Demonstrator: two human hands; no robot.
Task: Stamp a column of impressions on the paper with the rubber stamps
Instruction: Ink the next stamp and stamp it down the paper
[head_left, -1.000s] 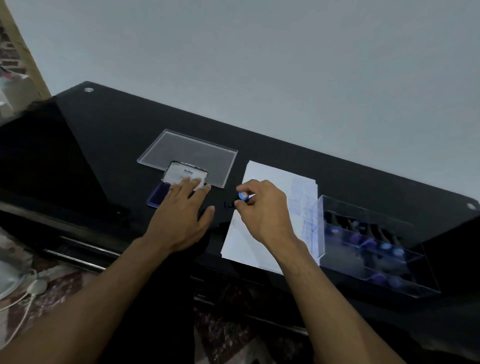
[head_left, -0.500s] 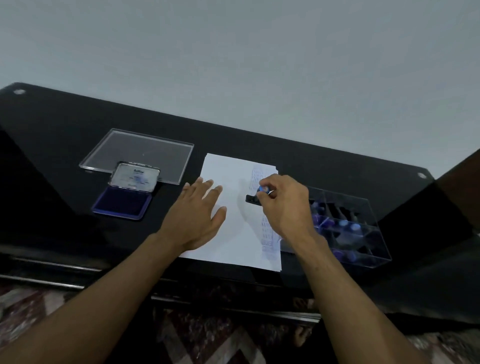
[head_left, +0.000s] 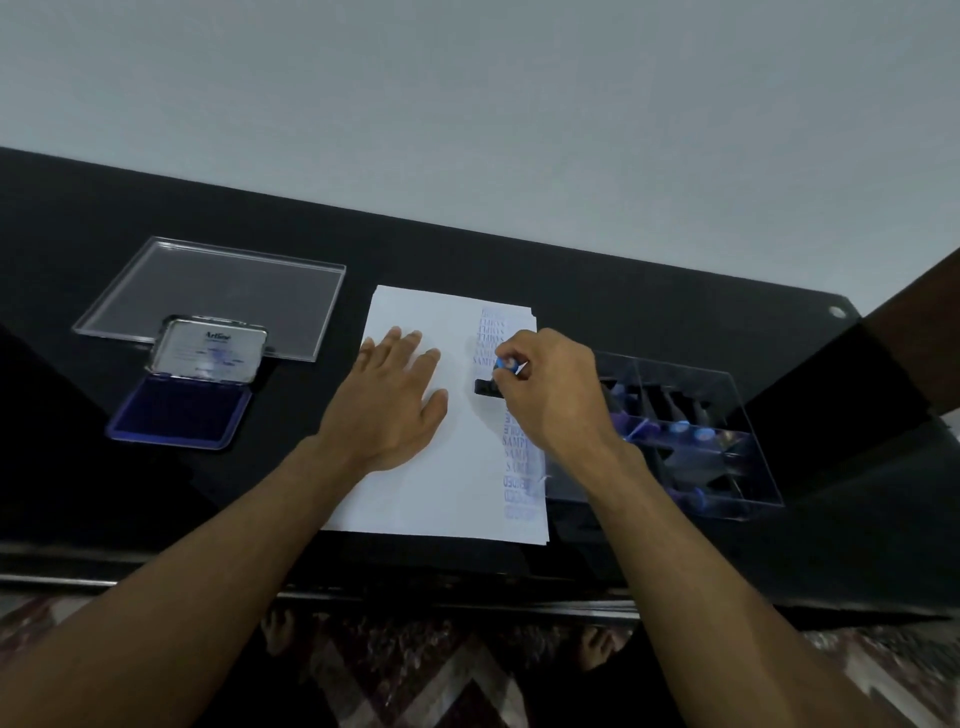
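Note:
A white sheet of paper (head_left: 452, 467) lies on the black table (head_left: 597, 291). A column of blue impressions (head_left: 514, 467) runs down its right edge. My right hand (head_left: 550, 395) pinches a rubber stamp (head_left: 491, 382) by its blue handle, with the black base down on the paper about midway along the column. My left hand (head_left: 395, 400) rests flat on the paper's left half, fingers spread. An open blue ink pad (head_left: 182, 410) with its lid tipped up sits to the left.
A clear acrylic lid (head_left: 223, 291) lies behind the ink pad. To the right of the paper stands a clear box (head_left: 727, 441) with compartments holding several more stamps. The table's front edge runs just below the paper.
My left hand left the ink pad and settled flat on the paper. My right hand carried the stamp from beside the pad over to the column at the paper's right edge.

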